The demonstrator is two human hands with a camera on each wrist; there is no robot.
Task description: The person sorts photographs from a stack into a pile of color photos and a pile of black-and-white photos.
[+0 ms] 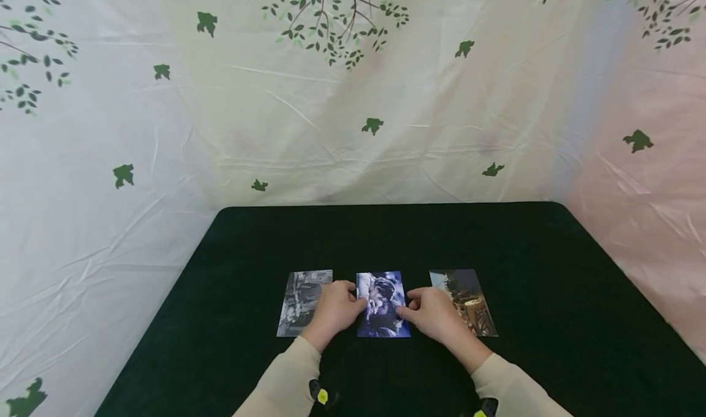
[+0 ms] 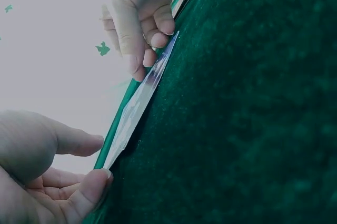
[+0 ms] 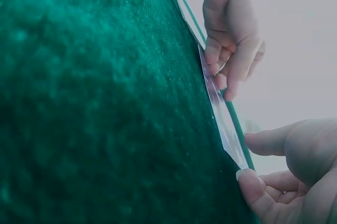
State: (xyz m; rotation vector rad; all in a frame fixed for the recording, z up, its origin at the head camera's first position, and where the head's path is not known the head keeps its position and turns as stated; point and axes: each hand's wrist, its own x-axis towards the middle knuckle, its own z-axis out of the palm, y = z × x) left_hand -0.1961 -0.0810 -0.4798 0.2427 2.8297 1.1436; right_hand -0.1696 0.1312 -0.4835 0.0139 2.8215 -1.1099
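Note:
Three picture cards lie in a row on a dark green cloth. The middle card, blue-violet with a figure on it, sits between my two hands. At its left edge is my left hand, its thumb over the edge and index finger apart from the thumb. My right hand mirrors this at the right edge, thumb tip on the card. Both wrist views show a gap between thumb and index finger. The left hand partly covers a grey card; the right partly covers a brown-toned card.
A green-covered table carries the cards. Behind and beside it hangs a pale cloth backdrop printed with leaves and branches. Light sleeves cover both forearms, and dark devices with yellow marks sit at the wrists.

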